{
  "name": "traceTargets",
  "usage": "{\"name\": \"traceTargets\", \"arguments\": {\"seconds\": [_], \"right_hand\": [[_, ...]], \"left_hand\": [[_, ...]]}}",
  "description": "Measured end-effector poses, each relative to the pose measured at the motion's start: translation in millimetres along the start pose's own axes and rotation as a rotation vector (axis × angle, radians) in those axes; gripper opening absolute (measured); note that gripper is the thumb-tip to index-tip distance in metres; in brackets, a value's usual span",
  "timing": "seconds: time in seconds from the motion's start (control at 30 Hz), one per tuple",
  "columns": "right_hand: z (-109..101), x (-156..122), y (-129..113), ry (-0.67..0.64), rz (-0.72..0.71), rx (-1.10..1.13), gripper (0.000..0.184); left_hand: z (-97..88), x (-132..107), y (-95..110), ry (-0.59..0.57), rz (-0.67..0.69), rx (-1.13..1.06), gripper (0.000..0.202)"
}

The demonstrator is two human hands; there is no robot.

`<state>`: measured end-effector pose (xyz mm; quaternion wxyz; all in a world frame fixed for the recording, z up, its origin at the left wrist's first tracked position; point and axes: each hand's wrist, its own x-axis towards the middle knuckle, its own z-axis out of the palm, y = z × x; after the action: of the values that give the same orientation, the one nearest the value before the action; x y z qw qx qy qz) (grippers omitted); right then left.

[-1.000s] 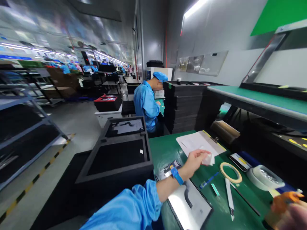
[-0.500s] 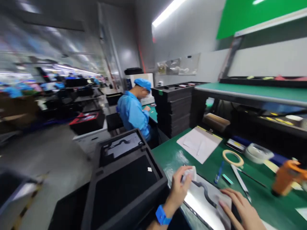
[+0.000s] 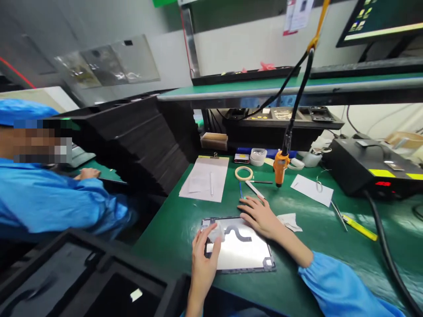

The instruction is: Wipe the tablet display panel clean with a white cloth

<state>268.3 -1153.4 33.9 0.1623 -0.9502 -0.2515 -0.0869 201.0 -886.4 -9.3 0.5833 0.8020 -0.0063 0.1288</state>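
A flat silver panel with a dark frame (image 3: 236,256) lies on the green bench. A dark curved flex cable (image 3: 243,238) runs across its upper part. My left hand (image 3: 204,253) is at the panel's left end, thumb and fingers closed on a crumpled white wipe (image 3: 217,233). My right hand (image 3: 259,215) lies with fingers spread over the panel's far right edge and the bench beyond it. Near its fingertips are a blue pen (image 3: 241,190) and a white-handled tool (image 3: 254,189). A white scrap of wipe (image 3: 290,222) lies beside my right wrist.
A co-worker in blue (image 3: 56,193) sits at left, near stacked black trays (image 3: 132,141). A black foam tray (image 3: 158,281) stands front left. Clipboard papers (image 3: 205,178), a tape roll (image 3: 243,173), a hanging orange screwdriver (image 3: 280,167), a yellow knife (image 3: 360,228) and a black box (image 3: 370,167) are around.
The view has swung right, toward the bench. My right hand has moved from the panel's near right side to its far edge. My left hand still holds the wipe.
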Motion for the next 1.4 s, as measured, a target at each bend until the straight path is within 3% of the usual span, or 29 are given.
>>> {"name": "traceTargets", "arguments": {"seconds": [0.2,0.3,0.47,0.6,0.8,0.9,1.1,1.4], "right_hand": [[-3.7,-18.7,37.2,0.174,0.001,-0.065,0.051],[-11.9,-19.1,52.8,0.258,0.043,-0.12,0.049],[-16.1,-35.4,39.6,0.407,-0.005,-0.108,0.041],[-17.2,-67.7,16.4,0.369,0.001,0.026,0.033],[-20.1,-95.3,6.8,0.342,0.139,0.252,0.034],[-23.9,-96.5,7.6,0.36,0.1,0.202,0.034],[-26.5,-98.9,8.6,0.303,-0.047,-0.042,0.054],[-21.1,-96.9,10.1,0.283,-0.088,-0.09,0.064]], "left_hand": [[15.6,-13.8,8.1,0.13,0.042,0.0,0.035],[21.1,-12.7,5.5,0.134,0.04,-0.028,0.034],[30.9,-10.7,17.8,0.175,-0.044,-0.115,0.039],[41.0,-14.0,29.2,0.271,-0.131,-0.27,0.046],[31.1,-19.3,12.6,0.443,-0.224,-0.504,0.06],[28.3,-25.1,18.2,0.501,-0.27,-0.547,0.062],[34.0,-32.1,48.5,0.621,-0.32,-0.611,0.068],[32.9,-32.5,51.5,0.733,-0.401,-0.66,0.08]]}}
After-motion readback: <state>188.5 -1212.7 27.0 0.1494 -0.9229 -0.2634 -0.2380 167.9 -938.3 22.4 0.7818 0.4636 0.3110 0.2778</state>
